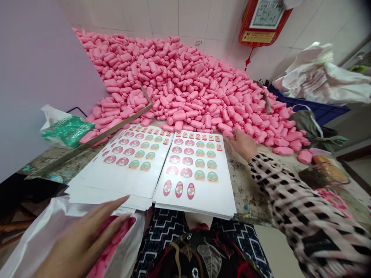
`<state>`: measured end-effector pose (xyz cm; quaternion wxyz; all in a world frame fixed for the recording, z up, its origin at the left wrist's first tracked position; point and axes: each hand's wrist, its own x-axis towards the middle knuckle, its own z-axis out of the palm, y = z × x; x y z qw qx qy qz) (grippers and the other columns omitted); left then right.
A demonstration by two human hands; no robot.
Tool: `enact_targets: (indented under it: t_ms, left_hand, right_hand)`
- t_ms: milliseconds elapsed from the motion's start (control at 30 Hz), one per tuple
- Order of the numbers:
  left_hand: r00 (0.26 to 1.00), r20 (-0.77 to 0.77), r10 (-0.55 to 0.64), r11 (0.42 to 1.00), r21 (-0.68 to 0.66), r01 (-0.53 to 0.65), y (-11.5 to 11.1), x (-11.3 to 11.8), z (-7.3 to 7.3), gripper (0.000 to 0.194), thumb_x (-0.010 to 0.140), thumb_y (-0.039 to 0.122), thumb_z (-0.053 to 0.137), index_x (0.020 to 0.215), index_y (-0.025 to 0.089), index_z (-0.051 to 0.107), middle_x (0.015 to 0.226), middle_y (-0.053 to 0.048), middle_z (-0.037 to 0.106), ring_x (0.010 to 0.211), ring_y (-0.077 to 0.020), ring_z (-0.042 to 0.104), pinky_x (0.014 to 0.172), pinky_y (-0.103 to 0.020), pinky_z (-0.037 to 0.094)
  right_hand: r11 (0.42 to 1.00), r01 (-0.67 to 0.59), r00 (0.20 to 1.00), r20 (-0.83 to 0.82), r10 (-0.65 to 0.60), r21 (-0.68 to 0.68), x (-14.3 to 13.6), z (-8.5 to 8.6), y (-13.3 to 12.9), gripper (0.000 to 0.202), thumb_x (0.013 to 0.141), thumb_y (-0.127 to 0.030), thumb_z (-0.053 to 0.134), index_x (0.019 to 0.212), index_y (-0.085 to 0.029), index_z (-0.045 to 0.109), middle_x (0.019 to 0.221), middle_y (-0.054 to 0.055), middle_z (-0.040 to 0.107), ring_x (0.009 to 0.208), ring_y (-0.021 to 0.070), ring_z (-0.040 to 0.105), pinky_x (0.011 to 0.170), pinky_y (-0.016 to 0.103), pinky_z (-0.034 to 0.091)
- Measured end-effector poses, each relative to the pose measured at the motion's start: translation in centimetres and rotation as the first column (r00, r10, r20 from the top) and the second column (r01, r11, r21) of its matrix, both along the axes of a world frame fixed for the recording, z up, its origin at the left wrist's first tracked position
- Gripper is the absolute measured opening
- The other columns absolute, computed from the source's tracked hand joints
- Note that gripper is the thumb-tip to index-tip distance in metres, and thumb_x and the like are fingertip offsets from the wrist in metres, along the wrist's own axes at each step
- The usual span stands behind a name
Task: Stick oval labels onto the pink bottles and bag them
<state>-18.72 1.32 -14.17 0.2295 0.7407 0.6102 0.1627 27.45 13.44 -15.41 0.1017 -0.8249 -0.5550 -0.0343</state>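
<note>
My left hand [82, 237], slightly blurred, hovers over a white sack [31, 231] with its fingers stretched out and nothing in them. Pink plastic bottles [108, 243] lie inside that sack, partly hidden by the hand. At the front edge of a large heap of pink bottles [179, 77], my right hand [245, 144] has its fingers closed on one small pink bottle [228, 133]. Two stacks of sticker sheets lie side by side between my hands: the left stack [116, 181] is fanned out, the right stack [199, 200] is neater. Their stickers are pink, green and red.
A metal angle strip [110, 133] runs along the left of the heap. Beside it lies a green and white plastic bag [66, 129]. At the right are a blue crate [313, 106] with white sacking [321, 77], and a clear container [323, 175]. A red calendar [263, 23] hangs on the tiled wall.
</note>
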Motion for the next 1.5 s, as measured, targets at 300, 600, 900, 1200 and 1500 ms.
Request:
enact_targets:
  t_ms: [300, 600, 900, 1200, 1500]
  left_hand:
    - [0.74, 0.56, -0.372, 0.739, -0.304, 0.601, 1.0, 15.4, 2.2, 0.063, 0.073, 0.037, 0.064, 0.131, 0.024, 0.042, 0.123, -0.009, 0.056, 0.107, -0.0245, 0.055, 0.093, -0.042, 0.043]
    - [0.893, 0.301, -0.336, 0.901, -0.173, 0.398, -0.4, 13.6, -1.0, 0.023, 0.082, 0.025, 0.047, 0.103, 0.022, 0.059, 0.105, -0.005, 0.061, 0.098, -0.0207, 0.056, 0.086, -0.036, 0.044]
    - [0.838, -0.23, -0.495, 0.869, -0.121, 0.48, -1.7, 14.9, -2.9, 0.058, 0.079, 0.015, 0.046, 0.135, 0.028, 0.037, 0.15, -0.018, 0.016, 0.109, -0.0306, 0.056, 0.086, -0.045, 0.045]
    - [0.814, -0.314, -0.489, 0.87, -0.101, 0.483, -1.7, 15.0, -3.5, 0.067, 0.077, 0.013, 0.048, 0.137, 0.037, 0.032, 0.151, -0.018, 0.008, 0.097, -0.0288, 0.061, 0.077, -0.043, 0.048]
    - [0.831, -0.291, -0.474, 0.877, -0.074, 0.474, -1.9, 15.1, -4.1, 0.065, 0.08, 0.014, 0.047, 0.137, 0.04, 0.03, 0.152, -0.014, 0.0, 0.096, -0.0262, 0.061, 0.076, -0.04, 0.048]
  right_hand:
    - [0.558, -0.815, 0.28, -0.736, 0.617, 0.157, -10.9, 5.8, -13.2, 0.028, 0.08, -0.025, 0.062, 0.108, -0.027, 0.063, 0.093, -0.002, 0.065, 0.081, 0.0125, 0.058, 0.074, 0.025, 0.044]
    - [0.899, -0.43, 0.793, -0.442, 0.418, 0.079, -12.2, -0.7, -13.2, 0.026, 0.092, -0.037, 0.043, 0.1, -0.027, 0.066, 0.087, 0.002, 0.058, 0.082, 0.0153, 0.055, 0.067, 0.026, 0.039]
    - [0.913, -0.406, 0.905, -0.122, 0.408, 0.042, -13.7, -3.0, -13.1, 0.018, 0.091, -0.033, 0.046, 0.088, -0.025, 0.062, 0.083, 0.001, 0.056, 0.076, 0.0139, 0.053, 0.058, 0.026, 0.03]
    - [0.887, -0.461, 0.874, -0.16, 0.459, 0.026, -13.2, -2.9, -13.1, 0.018, 0.091, -0.032, 0.047, 0.085, -0.024, 0.063, 0.082, 0.0, 0.055, 0.076, 0.012, 0.053, 0.059, 0.024, 0.031]
    - [0.907, -0.411, 0.878, -0.227, 0.421, 0.092, -13.6, -3.5, -13.7, 0.017, 0.09, -0.032, 0.048, 0.086, -0.024, 0.063, 0.082, -0.001, 0.056, 0.078, 0.0122, 0.054, 0.061, 0.023, 0.034]
